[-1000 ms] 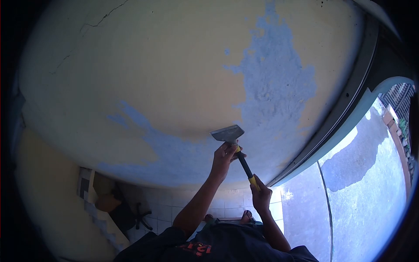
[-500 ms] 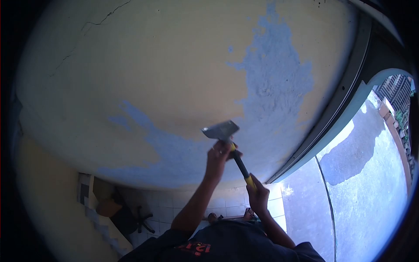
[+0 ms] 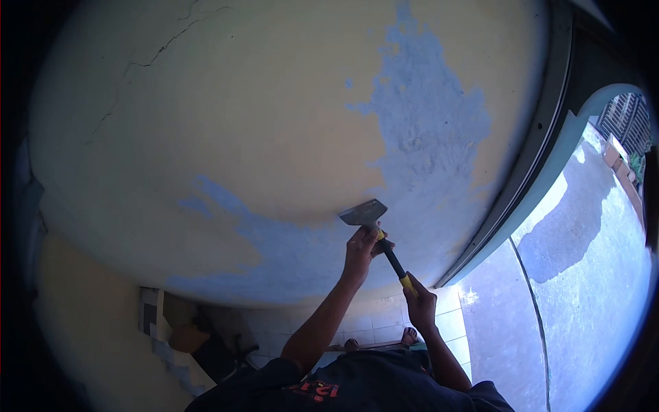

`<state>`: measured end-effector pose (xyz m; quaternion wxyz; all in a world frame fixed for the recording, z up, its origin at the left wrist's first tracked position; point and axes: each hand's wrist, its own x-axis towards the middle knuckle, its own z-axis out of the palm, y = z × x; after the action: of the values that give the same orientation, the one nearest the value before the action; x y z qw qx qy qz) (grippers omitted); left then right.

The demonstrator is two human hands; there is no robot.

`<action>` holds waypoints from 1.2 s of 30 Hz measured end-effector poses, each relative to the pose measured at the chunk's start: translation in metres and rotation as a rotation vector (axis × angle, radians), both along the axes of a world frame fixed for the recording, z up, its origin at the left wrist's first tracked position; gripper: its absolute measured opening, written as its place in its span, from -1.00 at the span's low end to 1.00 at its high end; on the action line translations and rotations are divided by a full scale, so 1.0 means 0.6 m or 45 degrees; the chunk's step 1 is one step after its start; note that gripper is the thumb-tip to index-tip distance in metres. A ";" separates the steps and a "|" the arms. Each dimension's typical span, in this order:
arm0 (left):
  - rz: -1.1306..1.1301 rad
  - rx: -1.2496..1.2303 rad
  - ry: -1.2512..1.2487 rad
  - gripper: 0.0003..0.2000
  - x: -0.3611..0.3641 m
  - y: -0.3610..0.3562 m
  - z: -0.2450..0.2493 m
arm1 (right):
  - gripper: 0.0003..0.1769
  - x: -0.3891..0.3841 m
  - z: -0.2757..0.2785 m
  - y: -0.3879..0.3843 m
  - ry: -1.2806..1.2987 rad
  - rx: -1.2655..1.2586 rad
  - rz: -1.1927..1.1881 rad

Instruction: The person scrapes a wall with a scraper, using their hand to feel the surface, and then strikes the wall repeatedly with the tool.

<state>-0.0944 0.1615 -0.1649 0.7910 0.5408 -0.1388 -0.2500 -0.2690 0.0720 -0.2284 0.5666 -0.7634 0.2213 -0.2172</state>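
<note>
A long-handled scraper (image 3: 392,259) with a wide metal blade (image 3: 365,212) and a black and yellow handle slants across the middle of the view. Close below the blade, my left hand (image 3: 362,248) is closed round the upper handle. My right hand (image 3: 421,303) grips the yellow lower end. The blade's edge overlaps the cream-painted wall (image 3: 288,137), just above the border of a bare blue-grey patch (image 3: 295,250). That patch joins a taller, rough one (image 3: 429,110) reaching up the wall on the right.
Thin cracks (image 3: 161,51) run through the upper left wall. A dark frame (image 3: 549,123) borders the wall on the right, with pale paving (image 3: 583,329) outside. At lower left stands a dark office chair (image 3: 220,353) on the tiled floor (image 3: 371,319). My feet (image 3: 410,336) show below.
The view has shifted and tilted slightly. The scraper, with both hands still on it, appears a little further right and lower, its blade now seen more sharply.
</note>
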 end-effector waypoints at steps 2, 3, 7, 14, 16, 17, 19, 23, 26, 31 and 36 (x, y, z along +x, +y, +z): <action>0.005 0.018 -0.010 -0.67 0.001 0.002 0.003 | -0.56 0.000 0.008 -0.002 0.058 0.048 -0.003; 0.001 0.002 -0.016 -0.67 0.002 0.002 0.004 | -0.56 0.004 0.004 -0.004 0.004 0.024 -0.012; 0.045 -0.028 -0.079 -0.65 0.009 0.004 0.019 | -0.56 0.020 0.031 -0.012 0.073 0.007 0.008; 0.220 -0.231 -0.480 -0.65 0.031 0.067 0.179 | -0.53 0.067 0.157 0.012 -0.158 -0.066 0.195; 0.193 -0.152 -0.428 -0.63 0.011 0.061 0.158 | -0.53 0.058 0.133 0.021 -0.219 -0.072 0.216; 0.177 -0.067 -0.359 -0.62 -0.005 0.054 0.136 | -0.54 0.042 0.090 0.023 -0.232 -0.074 0.122; 0.114 0.017 -0.224 -0.60 -0.021 0.032 0.070 | -0.54 0.008 0.043 0.021 -0.238 -0.073 0.048; 0.026 0.016 -0.038 -0.63 -0.021 0.005 -0.011 | -0.56 -0.023 0.009 0.010 0.096 0.084 -0.040; 0.011 0.026 -0.043 -0.66 -0.014 -0.002 -0.011 | -0.57 -0.012 0.022 -0.001 0.135 0.082 -0.051; 0.040 0.067 -0.087 -0.65 0.000 -0.002 0.006 | -0.59 0.006 0.022 -0.008 0.098 0.140 0.001; 0.165 -0.001 -0.122 -0.62 0.002 -0.005 0.027 | -0.59 0.021 0.037 -0.011 0.048 0.125 -0.022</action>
<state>-0.0933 0.1587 -0.1486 0.7982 0.5598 -0.1412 -0.1721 -0.2567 0.0654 -0.2060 0.5971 -0.7367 0.2490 -0.1968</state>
